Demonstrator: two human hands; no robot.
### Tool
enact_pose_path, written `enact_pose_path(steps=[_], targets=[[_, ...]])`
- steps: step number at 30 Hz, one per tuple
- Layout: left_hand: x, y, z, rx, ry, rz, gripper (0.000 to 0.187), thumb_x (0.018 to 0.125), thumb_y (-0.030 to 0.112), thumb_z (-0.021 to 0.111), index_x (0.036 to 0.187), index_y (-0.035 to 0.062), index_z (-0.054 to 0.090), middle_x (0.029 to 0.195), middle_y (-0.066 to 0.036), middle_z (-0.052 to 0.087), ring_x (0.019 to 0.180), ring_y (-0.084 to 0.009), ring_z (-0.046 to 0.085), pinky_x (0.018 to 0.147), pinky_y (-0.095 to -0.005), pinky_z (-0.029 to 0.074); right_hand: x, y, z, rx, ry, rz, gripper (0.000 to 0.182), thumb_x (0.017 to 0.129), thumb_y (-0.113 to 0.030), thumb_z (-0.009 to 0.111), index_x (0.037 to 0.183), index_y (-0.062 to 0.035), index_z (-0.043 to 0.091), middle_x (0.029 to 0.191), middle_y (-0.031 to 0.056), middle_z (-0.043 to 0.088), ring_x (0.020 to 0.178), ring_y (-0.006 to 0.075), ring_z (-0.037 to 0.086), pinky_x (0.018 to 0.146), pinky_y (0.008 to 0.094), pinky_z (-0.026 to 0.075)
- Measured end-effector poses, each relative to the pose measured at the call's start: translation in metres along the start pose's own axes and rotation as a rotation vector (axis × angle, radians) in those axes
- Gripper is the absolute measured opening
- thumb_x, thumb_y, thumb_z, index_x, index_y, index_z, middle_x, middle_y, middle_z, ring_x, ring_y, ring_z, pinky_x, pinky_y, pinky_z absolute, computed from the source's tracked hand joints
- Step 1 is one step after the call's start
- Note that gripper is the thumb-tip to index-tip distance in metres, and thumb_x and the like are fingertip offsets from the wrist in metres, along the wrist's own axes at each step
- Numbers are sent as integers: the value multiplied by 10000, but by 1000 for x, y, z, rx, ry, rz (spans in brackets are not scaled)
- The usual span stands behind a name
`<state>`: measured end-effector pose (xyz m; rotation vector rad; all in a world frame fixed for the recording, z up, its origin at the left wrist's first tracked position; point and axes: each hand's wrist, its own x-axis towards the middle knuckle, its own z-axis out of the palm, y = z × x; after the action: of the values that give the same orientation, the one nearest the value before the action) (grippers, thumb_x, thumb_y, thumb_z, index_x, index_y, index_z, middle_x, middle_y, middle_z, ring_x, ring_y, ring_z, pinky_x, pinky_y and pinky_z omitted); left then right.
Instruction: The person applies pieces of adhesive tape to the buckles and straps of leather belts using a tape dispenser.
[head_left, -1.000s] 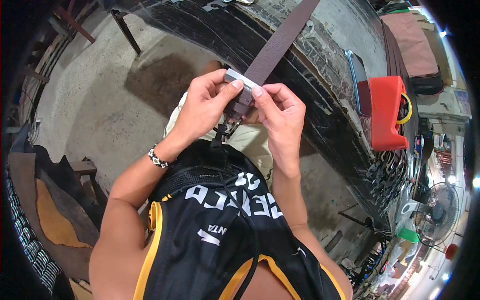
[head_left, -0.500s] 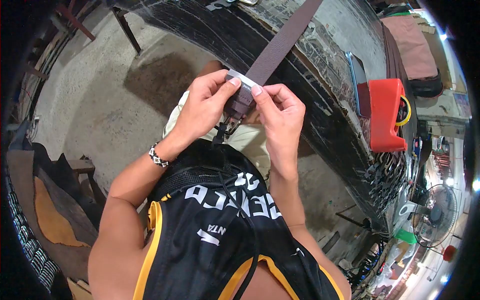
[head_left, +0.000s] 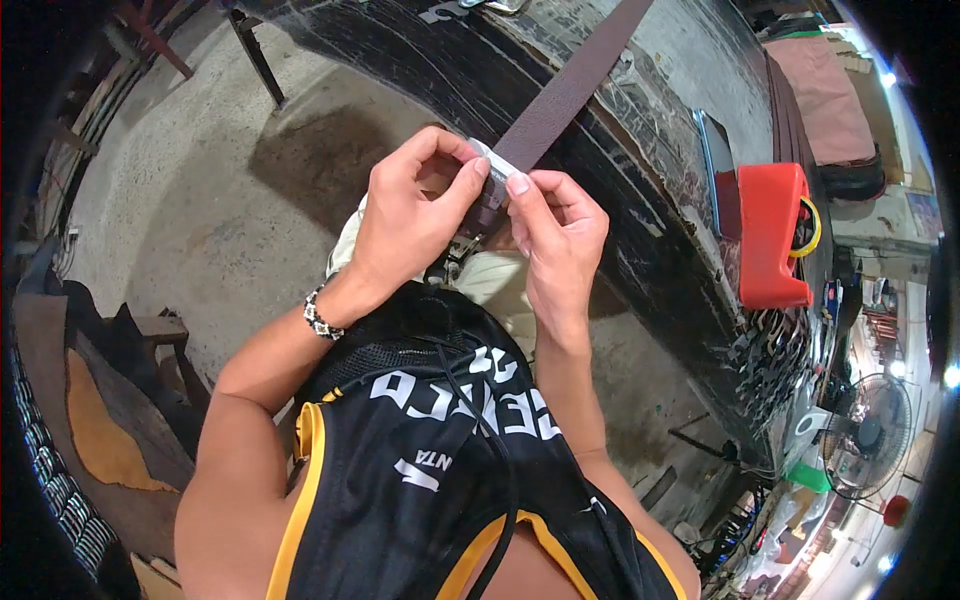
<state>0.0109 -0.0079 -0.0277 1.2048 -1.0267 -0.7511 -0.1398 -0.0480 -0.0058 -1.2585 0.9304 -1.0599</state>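
A brown leather strap (head_left: 575,90) runs from the bench down to my lap, with a silvery-white label or plate (head_left: 497,162) across it near its lower end. My left hand (head_left: 415,205) pinches the left end of that white piece between thumb and index finger. At its right end, my right hand (head_left: 562,225) pinches it and the strap edge. Below the hands the strap's dark end and a metal buckle (head_left: 468,243) hang over my lap, partly hidden by my fingers.
The dark, worn workbench (head_left: 640,190) extends to the right. On it are a phone (head_left: 718,170), a red tape dispenser (head_left: 770,235) with yellow tape and a heap of metal pieces (head_left: 775,360). A fan (head_left: 868,425) stands at far right; leather pieces (head_left: 115,420) lie at left.
My left hand has shifted slightly, its index finger now more bent over the white piece. The white piece and strap end have turned a little, and the buckle has moved slightly.
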Motion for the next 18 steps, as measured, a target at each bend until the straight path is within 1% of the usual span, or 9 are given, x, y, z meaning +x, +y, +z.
enact_pose_path(steps=[1, 4, 7, 10, 13, 18], targets=[[1, 0, 0, -10, 11, -3, 155, 946, 99, 712, 951, -45, 655, 854, -64, 706, 793, -71, 662, 685, -237, 533, 0, -1, 0, -7, -1, -6, 150, 958, -139, 730, 929, 5, 700, 730, -24, 623, 591, 16, 496, 520, 188, 365], [2, -5, -1, -90, -35, -23, 176, 966, 125, 696, 997, -47, 672, 868, -50, 716, 801, -66, 655, 685, -234, 524, -1, -1, -1, -23, 3, -7, 157, 960, -146, 729, 929, 6, 704, 735, -14, 638, 591, 21, 506, 523, 189, 374], [4, -5, -5, -182, -115, -146, 183, 993, 136, 672, 1041, -38, 698, 953, -16, 709, 844, -49, 623, 761, -236, 513, 0, 0, -2, -21, -6, -3, 162, 959, -150, 730, 932, 7, 706, 737, -7, 644, 590, 25, 511, 523, 189, 378], [8, -6, -9, -292, -211, -192, 185, 1000, 144, 666, 1033, -35, 701, 942, -9, 709, 839, -50, 622, 753, -233, 512, 0, 0, -4, -4, -12, 19, 156, 958, -146, 728, 937, 7, 707, 738, -2, 648, 588, 29, 515, 523, 190, 384], [9, -3, -13, -314, -257, -253, 189, 1004, 155, 662, 1033, -27, 701, 928, -4, 707, 830, -50, 621, 742, -231, 511, -1, -4, -2, 2, -15, 18, 153, 957, -142, 727, 930, 5, 699, 736, 1, 647, 585, 32, 516, 523, 191, 389], [6, -3, -5, -327, -205, -160, 178, 1008, 153, 656, 1025, -21, 687, 920, 7, 685, 849, -43, 598, 763, -229, 499, 0, 0, 0, 7, -7, 7, 145, 971, -143, 704, 925, -8, 679, 756, -1, 643, 597, 30, 521, 520, 190, 390]])
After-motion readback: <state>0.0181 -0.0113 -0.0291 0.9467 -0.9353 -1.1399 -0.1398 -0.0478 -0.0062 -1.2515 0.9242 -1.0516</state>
